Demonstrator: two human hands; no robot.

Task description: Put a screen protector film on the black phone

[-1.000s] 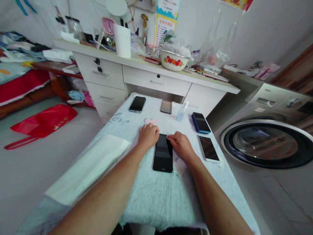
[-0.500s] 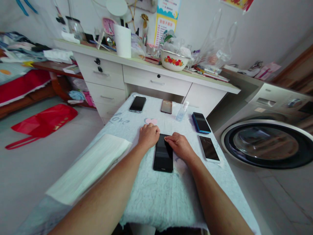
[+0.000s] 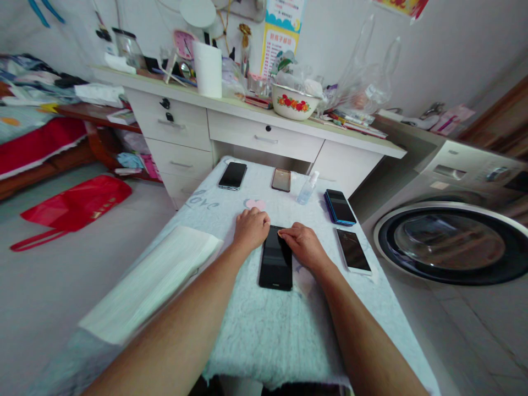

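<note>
A black smartphone (image 3: 276, 267) lies screen up on the cloth-covered table (image 3: 264, 330). Its upper left corner is gripped by my left hand (image 3: 251, 226), whose fingers are curled closed. On the upper right of the screen rest the pinched fingers of my right hand (image 3: 303, 242). A small orange-tan edge shows at those fingertips, too little to name. To the right lie a white-framed phone (image 3: 353, 251) and a phone with a blue edge (image 3: 340, 207). Farther back are another dark phone (image 3: 233, 175), a brownish phone case (image 3: 281, 180) and a clear spray bottle (image 3: 307, 188).
A folded whitish cloth or paper (image 3: 152, 283) lies along the table's left side. Behind stands a white desk (image 3: 264, 129) bearing a paper roll (image 3: 207, 70) and a flowered bowl (image 3: 295, 103). A washing machine (image 3: 449, 165) is on the right, a red bag (image 3: 78, 206) on the floor at left.
</note>
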